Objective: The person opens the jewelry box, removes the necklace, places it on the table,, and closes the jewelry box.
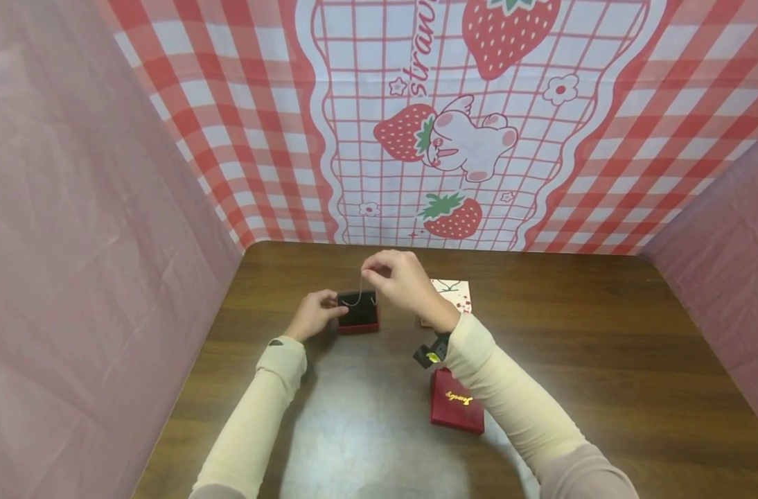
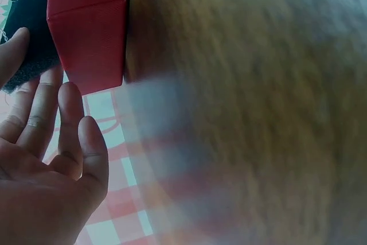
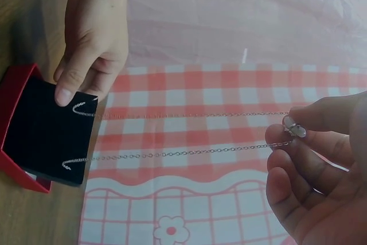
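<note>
A small red jewelry box [image 1: 358, 328] stands on the table, with its black foam insert [image 3: 49, 133] tilted up out of it. My left hand [image 1: 313, 314] pinches the insert's edge, thumb [image 2: 12, 55] on the black face and fingers behind. A thin silver necklace [image 3: 172, 154] runs through two slits in the insert. Its pendant [image 3: 294, 127], with pale stones, is between the fingertips of my right hand [image 1: 400, 278], raised above the box. Both strands of chain stretch taut between insert and pendant in the right wrist view.
A red lid [image 1: 447, 409] with gold lettering lies nearer on the table. Behind my right wrist is a cream floral gift bag [image 1: 459, 294], partly hidden. A checked strawberry cloth [image 1: 354, 138] hangs at the back, pink cloth [image 1: 73, 242] at the sides.
</note>
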Tool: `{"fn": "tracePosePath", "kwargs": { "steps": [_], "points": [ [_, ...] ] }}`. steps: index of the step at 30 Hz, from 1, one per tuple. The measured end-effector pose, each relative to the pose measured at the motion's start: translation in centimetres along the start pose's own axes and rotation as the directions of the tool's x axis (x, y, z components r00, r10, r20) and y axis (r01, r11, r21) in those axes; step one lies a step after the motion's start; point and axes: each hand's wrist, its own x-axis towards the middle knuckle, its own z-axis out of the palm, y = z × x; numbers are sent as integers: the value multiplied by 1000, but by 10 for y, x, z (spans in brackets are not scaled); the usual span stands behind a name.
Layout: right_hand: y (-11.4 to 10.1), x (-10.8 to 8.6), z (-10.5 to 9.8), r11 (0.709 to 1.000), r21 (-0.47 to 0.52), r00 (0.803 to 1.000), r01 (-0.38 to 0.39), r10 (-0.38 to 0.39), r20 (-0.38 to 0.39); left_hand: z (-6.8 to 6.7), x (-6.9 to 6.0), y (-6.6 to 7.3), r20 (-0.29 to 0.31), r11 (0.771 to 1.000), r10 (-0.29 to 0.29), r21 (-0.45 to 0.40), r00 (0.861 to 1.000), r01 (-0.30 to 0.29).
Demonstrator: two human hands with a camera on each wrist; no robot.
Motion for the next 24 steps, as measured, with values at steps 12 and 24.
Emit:
{"fn": "tracePosePath", "kwargs": {
  "steps": [12,24],
  "points": [
    [-3,3,-7,1000,7,1000,13,-13,-13,-2,-1,6,-32,996,1,-86,999,-4],
    [-8,3,-16,999,24,999,30,-29,-42,-6,0,8,-42,991,13,-131,999,-18]
  ]
}}
